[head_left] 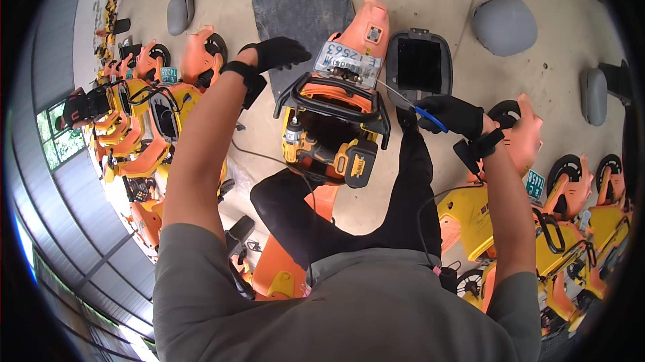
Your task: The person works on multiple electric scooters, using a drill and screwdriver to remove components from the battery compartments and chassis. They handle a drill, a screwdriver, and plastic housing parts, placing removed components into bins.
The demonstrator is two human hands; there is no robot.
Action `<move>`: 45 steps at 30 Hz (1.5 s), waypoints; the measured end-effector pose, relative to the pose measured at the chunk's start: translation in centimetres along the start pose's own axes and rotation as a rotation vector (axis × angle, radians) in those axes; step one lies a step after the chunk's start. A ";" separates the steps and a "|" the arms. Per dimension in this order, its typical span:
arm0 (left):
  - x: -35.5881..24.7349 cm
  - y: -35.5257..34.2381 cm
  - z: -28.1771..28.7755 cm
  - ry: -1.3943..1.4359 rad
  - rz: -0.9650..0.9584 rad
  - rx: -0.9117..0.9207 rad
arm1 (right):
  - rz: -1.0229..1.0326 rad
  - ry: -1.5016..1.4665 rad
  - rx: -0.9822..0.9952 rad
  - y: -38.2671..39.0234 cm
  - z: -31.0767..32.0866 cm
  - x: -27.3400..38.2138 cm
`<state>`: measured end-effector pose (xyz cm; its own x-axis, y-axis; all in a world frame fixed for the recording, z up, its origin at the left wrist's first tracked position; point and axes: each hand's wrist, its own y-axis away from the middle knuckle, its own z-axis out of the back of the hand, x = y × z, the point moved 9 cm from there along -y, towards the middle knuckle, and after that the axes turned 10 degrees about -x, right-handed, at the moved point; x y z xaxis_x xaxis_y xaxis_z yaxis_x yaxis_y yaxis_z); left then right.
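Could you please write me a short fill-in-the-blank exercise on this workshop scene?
1. The right hand holds a tool with a handle coloured ____.
2. The left hand holds ____.
3. The drill is mainly yellow and ____.
4. In the picture, the drill lies ____ (above/below) the plate.

Missing words: blue; nothing; black; below.

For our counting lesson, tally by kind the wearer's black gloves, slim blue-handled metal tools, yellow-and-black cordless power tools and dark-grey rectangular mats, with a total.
Black gloves: 2
Slim blue-handled metal tool: 1
Yellow-and-black cordless power tool: 1
Dark-grey rectangular mat: 1
Total: 5
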<state>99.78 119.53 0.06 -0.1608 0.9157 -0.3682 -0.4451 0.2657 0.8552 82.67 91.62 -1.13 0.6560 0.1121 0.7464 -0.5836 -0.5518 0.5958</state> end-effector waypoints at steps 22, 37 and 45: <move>-4.8 -8.2 -9.4 -0.008 -0.195 0.444 | 0.049 0.351 0.065 -8.7 -0.6 0.4; -8.2 -7.7 -7.8 -0.232 -0.492 0.173 | 0.125 0.654 0.035 -12.8 -1.2 2.0; -7.6 -8.7 -7.7 -0.325 -0.437 0.159 | 0.044 0.601 0.158 -15.8 -2.9 2.1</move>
<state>98.13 107.99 -7.40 0.2994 0.7494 -0.5905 -0.2670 0.6600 0.7022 91.88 102.99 -8.06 0.2219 0.5065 0.8332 -0.4964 -0.6768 0.5436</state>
